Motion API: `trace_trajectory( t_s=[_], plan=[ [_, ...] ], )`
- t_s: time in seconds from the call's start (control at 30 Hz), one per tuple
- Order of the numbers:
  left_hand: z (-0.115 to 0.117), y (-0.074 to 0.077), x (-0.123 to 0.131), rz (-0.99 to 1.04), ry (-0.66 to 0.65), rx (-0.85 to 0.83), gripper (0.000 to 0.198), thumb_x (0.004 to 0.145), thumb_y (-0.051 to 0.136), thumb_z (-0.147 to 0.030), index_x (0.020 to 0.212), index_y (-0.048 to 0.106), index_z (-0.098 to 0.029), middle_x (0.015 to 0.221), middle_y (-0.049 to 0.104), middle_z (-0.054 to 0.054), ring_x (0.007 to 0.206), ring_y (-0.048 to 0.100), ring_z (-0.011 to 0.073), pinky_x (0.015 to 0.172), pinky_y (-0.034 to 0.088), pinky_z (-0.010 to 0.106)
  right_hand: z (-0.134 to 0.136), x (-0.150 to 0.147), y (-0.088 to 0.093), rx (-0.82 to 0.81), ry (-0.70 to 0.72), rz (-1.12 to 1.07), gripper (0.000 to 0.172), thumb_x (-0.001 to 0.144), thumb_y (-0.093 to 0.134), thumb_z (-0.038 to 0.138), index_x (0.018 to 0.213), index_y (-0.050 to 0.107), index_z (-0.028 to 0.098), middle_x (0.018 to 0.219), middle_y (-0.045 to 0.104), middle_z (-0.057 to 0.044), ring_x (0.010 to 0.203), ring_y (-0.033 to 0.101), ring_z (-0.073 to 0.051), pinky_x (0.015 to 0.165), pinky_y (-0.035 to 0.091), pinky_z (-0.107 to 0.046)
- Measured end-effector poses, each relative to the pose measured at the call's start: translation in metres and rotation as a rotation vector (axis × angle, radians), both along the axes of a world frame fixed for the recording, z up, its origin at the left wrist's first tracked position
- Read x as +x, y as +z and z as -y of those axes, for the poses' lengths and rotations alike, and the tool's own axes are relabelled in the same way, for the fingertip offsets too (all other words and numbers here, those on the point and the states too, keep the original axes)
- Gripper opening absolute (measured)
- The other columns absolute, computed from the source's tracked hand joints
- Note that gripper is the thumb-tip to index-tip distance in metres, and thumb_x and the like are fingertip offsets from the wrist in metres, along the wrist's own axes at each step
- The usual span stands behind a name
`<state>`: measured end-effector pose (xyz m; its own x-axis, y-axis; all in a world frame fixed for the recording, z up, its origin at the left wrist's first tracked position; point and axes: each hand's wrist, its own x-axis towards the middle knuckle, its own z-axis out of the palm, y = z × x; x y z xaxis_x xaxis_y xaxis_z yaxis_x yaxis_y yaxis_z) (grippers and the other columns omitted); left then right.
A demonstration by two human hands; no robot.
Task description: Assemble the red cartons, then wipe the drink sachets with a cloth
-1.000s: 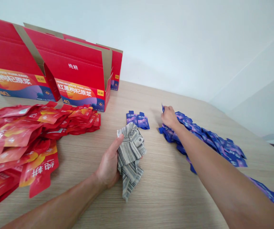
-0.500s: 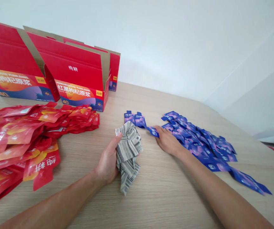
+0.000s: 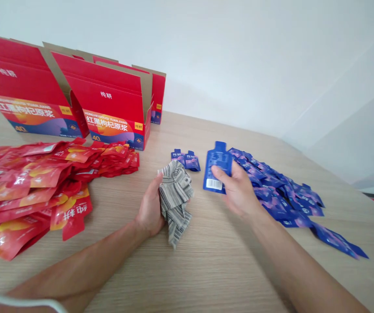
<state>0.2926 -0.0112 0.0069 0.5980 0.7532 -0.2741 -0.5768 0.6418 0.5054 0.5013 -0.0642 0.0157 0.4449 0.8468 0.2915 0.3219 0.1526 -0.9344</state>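
My left hand [image 3: 151, 208] is closed around a crumpled grey striped cloth [image 3: 175, 189], whose lower end hangs down over the table. In my right hand [image 3: 239, 189] is a blue pouch [image 3: 218, 158], raised above the table with its spout end up and its barcode side facing me. The thumb presses on its face; the fingers behind it are hidden. Two more blue pouches [image 3: 192, 161] lie side by side just beyond the cloth. Right of my right hand spreads a heap of blue pouches [image 3: 276, 191], partly covered by the hand and forearm.
A large pile of red pouches [image 3: 43, 178] covers the table's left side. Behind it stand several red cartons [image 3: 108, 102] with raised flaps. A white cable [image 3: 20, 301] crosses the lower left corner. A pale wall [image 3: 226, 65] borders the wooden table [image 3: 187, 278] at the back.
My right hand has lifted a blue pouch off the table and turned it upright, barcode side toward me. My left hand still grips the cloth. The view has shifted slightly, and a white cable has appeared.
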Motion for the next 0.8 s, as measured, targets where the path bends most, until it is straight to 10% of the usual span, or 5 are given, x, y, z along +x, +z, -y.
trace_trajectory(
  t_s=[0.1,0.23,0.37,0.63,0.8],
  plan=[
    [0.001,0.004,0.001,0.065,0.035,-0.032,0.056,0.110,0.040,-0.047,0.138,0.072,-0.011,0.112,0.083,0.017,0.099,0.081,0.0318,0.094,0.066,0.047,-0.007,-0.059,-0.001,0.028,0.195,-0.232,0.067,0.092,0.077,0.052,0.149,0.050,0.028,0.126,0.076,-0.009,0.104,0.076,-0.029,0.092,0.066,-0.052],
    [0.006,0.006,0.002,0.072,0.082,-0.051,0.057,0.111,0.038,-0.048,0.139,0.071,-0.011,0.120,0.081,0.016,0.109,0.079,0.0323,0.104,0.061,0.049,-0.019,-0.089,-0.017,0.073,0.047,0.315,0.074,0.101,0.061,0.042,0.165,0.033,0.018,0.164,0.048,-0.023,0.151,0.050,-0.037,0.125,0.042,-0.063],
    [0.014,0.004,0.004,0.073,0.114,-0.065,0.052,0.111,0.041,-0.045,0.141,0.071,-0.015,0.125,0.081,0.014,0.121,0.075,0.0300,0.112,0.056,0.046,-0.016,-0.095,-0.027,0.016,0.151,0.720,0.065,0.111,0.041,0.041,0.171,0.030,0.020,0.181,0.024,-0.014,0.171,0.009,-0.029,0.137,0.011,-0.063],
    [0.011,0.013,-0.001,-0.039,0.174,-0.141,0.043,0.110,0.047,-0.050,0.123,0.074,-0.020,0.103,0.081,0.007,0.105,0.079,0.0263,0.098,0.064,0.042,0.008,-0.135,-0.027,-0.128,0.374,0.433,0.086,0.108,0.051,0.059,0.175,0.020,0.014,0.181,0.018,-0.014,0.170,0.012,-0.029,0.139,0.016,-0.057],
    [0.000,0.027,-0.007,-0.122,0.210,-0.125,0.048,0.111,0.044,-0.050,0.089,0.071,-0.016,0.083,0.079,0.010,0.092,0.081,0.0277,0.089,0.068,0.042,0.025,-0.140,-0.010,-0.051,0.498,0.362,0.085,0.098,0.063,0.030,0.174,0.026,0.018,0.180,0.025,-0.009,0.168,0.022,-0.027,0.138,0.022,-0.055]
  ],
)
